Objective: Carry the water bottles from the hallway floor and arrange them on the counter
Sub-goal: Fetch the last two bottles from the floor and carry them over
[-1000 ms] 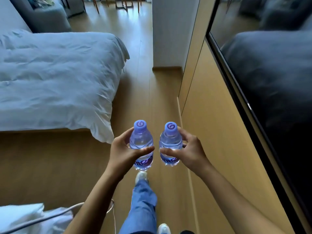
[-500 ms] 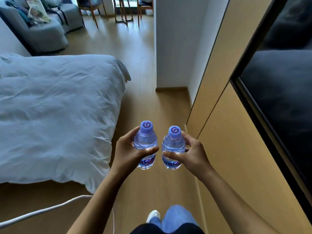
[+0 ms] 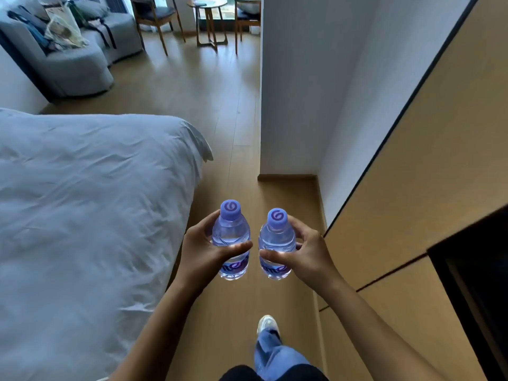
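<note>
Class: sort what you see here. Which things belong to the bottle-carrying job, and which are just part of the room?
Belong to the job:
left hand, gripping the left bottle
right hand, gripping the right bottle

Just lying about:
bed
sofa
round table
wooden chair

A single wide-angle camera sits on the person's head, looking forward and steeply down along a wooden floor (image 3: pixel 220 111). It sees both forearms from close above, a bed (image 3: pixel 82 215) at left and wooden wall panels (image 3: pixel 412 174) at right.
</note>
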`<action>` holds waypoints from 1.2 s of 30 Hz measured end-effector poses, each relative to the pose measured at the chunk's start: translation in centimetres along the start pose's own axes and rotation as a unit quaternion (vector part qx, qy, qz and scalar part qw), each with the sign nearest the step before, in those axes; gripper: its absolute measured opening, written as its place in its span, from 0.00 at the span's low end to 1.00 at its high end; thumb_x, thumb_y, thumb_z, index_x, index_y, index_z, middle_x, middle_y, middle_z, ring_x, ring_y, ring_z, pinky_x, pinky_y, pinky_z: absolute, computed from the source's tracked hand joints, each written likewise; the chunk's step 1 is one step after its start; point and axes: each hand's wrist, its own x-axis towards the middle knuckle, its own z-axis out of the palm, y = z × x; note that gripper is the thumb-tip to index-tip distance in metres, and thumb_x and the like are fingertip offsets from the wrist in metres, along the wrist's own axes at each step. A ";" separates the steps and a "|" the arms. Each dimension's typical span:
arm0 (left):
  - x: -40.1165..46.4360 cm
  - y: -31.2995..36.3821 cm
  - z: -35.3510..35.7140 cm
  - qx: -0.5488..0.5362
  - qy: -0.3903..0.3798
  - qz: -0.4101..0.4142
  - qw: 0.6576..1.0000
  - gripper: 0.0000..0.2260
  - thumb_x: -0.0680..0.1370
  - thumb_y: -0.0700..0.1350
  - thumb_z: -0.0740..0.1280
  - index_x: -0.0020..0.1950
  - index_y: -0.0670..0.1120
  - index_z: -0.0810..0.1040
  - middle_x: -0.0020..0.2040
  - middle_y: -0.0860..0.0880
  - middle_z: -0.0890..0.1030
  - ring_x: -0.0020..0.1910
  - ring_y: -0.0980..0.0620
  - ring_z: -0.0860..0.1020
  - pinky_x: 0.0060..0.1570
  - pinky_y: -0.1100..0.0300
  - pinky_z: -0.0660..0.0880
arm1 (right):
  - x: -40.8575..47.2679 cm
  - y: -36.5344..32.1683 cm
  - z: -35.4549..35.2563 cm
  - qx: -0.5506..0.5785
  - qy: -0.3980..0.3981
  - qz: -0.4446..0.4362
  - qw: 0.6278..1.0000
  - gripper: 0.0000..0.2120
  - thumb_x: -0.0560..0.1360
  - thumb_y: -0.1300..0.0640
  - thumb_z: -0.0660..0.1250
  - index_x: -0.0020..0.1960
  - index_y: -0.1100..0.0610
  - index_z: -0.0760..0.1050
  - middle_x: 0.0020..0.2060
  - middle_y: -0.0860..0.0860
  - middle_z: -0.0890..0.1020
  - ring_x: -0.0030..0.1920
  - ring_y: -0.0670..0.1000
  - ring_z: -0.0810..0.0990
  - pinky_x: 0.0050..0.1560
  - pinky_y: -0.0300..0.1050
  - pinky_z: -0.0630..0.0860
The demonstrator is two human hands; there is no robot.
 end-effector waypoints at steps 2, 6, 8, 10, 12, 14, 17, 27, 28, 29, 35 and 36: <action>4.0 0.4 0.5 -0.001 0.004 0.004 1.000 0.18 0.64 0.41 0.81 0.52 0.49 0.82 0.45 0.51 0.85 0.45 0.54 0.84 0.43 0.69 0.76 | 4.4 -0.6 -1.1 -0.005 -0.008 -0.007 1.000 0.33 0.61 0.54 0.83 0.64 0.44 0.75 0.52 0.37 0.84 0.53 0.40 0.83 0.51 0.32 0.77; 12.0 0.3 0.9 -0.001 0.025 -0.004 1.000 0.20 0.63 0.41 0.82 0.52 0.50 0.82 0.46 0.53 0.86 0.46 0.57 0.84 0.44 0.70 0.76 | 13.3 -1.3 -2.5 -0.010 -0.029 -0.021 0.999 0.34 0.61 0.52 0.83 0.65 0.46 0.75 0.52 0.38 0.84 0.53 0.41 0.83 0.51 0.32 0.78; 15.4 0.1 0.8 -0.001 0.039 -0.008 0.999 0.21 0.62 0.41 0.82 0.52 0.50 0.82 0.46 0.54 0.86 0.45 0.58 0.84 0.43 0.70 0.76 | 17.0 -1.8 -2.7 -0.012 -0.033 -0.024 0.999 0.32 0.61 0.51 0.83 0.62 0.41 0.74 0.51 0.33 0.83 0.53 0.39 0.83 0.49 0.29 0.76; 19.1 -0.4 0.6 -0.002 0.048 -0.018 0.999 0.21 0.62 0.41 0.82 0.52 0.50 0.82 0.45 0.53 0.86 0.44 0.56 0.84 0.43 0.69 0.77 | 20.9 -2.0 -2.7 -0.017 -0.037 -0.024 0.999 0.31 0.60 0.47 0.81 0.60 0.38 0.73 0.50 0.30 0.82 0.53 0.37 0.82 0.49 0.29 0.76; 22.8 -0.9 0.2 -0.003 0.054 -0.027 0.998 0.21 0.62 0.40 0.82 0.52 0.48 0.82 0.45 0.51 0.86 0.44 0.52 0.84 0.44 0.63 0.80 | 24.7 -2.2 -2.4 -0.016 -0.041 -0.022 0.999 0.31 0.60 0.44 0.80 0.59 0.37 0.73 0.50 0.29 0.82 0.53 0.37 0.82 0.49 0.30 0.77; 27.2 -1.7 -0.5 -0.004 0.057 -0.034 0.998 0.20 0.62 0.38 0.82 0.52 0.45 0.82 0.44 0.48 0.86 0.45 0.47 0.84 0.48 0.54 0.81 | 29.1 -2.2 -2.0 -0.014 -0.041 -0.020 0.999 0.31 0.60 0.44 0.79 0.60 0.38 0.73 0.50 0.30 0.82 0.53 0.38 0.82 0.50 0.30 0.77; 34.4 -2.8 -1.8 0.002 0.047 -0.033 0.998 0.21 0.62 0.38 0.81 0.53 0.44 0.82 0.45 0.48 0.86 0.46 0.48 0.84 0.50 0.50 0.81 | 36.2 -2.5 -1.0 -0.013 -0.039 -0.020 0.999 0.31 0.60 0.44 0.79 0.61 0.40 0.73 0.51 0.35 0.83 0.54 0.39 0.82 0.50 0.30 0.77; 58.0 -5.6 -8.1 0.045 0.036 -0.005 0.998 0.24 0.63 0.42 0.82 0.54 0.58 0.79 0.47 0.63 0.84 0.47 0.61 0.83 0.46 0.68 0.78 | 59.7 -5.3 2.6 -0.001 -0.026 0.008 1.000 0.29 0.64 0.56 0.81 0.62 0.46 0.75 0.51 0.42 0.85 0.51 0.43 0.84 0.50 0.34 0.79; 60.2 -6.0 -8.5 0.047 0.038 -0.005 0.998 0.24 0.63 0.42 0.82 0.54 0.58 0.79 0.47 0.64 0.84 0.47 0.62 0.82 0.45 0.69 0.78 | 62.1 -5.4 2.9 0.003 -0.025 0.010 1.000 0.30 0.64 0.56 0.81 0.63 0.49 0.76 0.52 0.44 0.85 0.51 0.44 0.84 0.51 0.37 0.80; 62.3 -6.4 -8.9 0.050 0.040 -0.007 0.998 0.24 0.64 0.43 0.81 0.54 0.58 0.79 0.47 0.64 0.83 0.47 0.62 0.82 0.44 0.70 0.78 | 64.3 -5.5 3.2 0.003 -0.025 0.011 1.000 0.31 0.64 0.56 0.81 0.64 0.52 0.76 0.53 0.46 0.85 0.52 0.45 0.84 0.52 0.39 0.81; 76.8 -9.1 -10.4 0.055 0.057 -0.027 0.996 0.25 0.62 0.47 0.81 0.56 0.52 0.80 0.47 0.59 0.84 0.46 0.60 0.83 0.44 0.67 0.79 | 79.5 -5.4 4.2 0.005 -0.035 0.006 0.999 0.35 0.61 0.52 0.82 0.66 0.54 0.76 0.54 0.46 0.85 0.52 0.44 0.84 0.52 0.37 0.80; 79.4 -9.4 -10.6 0.055 0.061 -0.028 0.996 0.25 0.62 0.47 0.81 0.57 0.51 0.80 0.48 0.58 0.84 0.46 0.60 0.83 0.44 0.67 0.79 | 82.2 -5.4 4.2 0.004 -0.033 0.004 0.999 0.34 0.61 0.53 0.83 0.65 0.54 0.76 0.53 0.46 0.85 0.51 0.44 0.84 0.52 0.37 0.80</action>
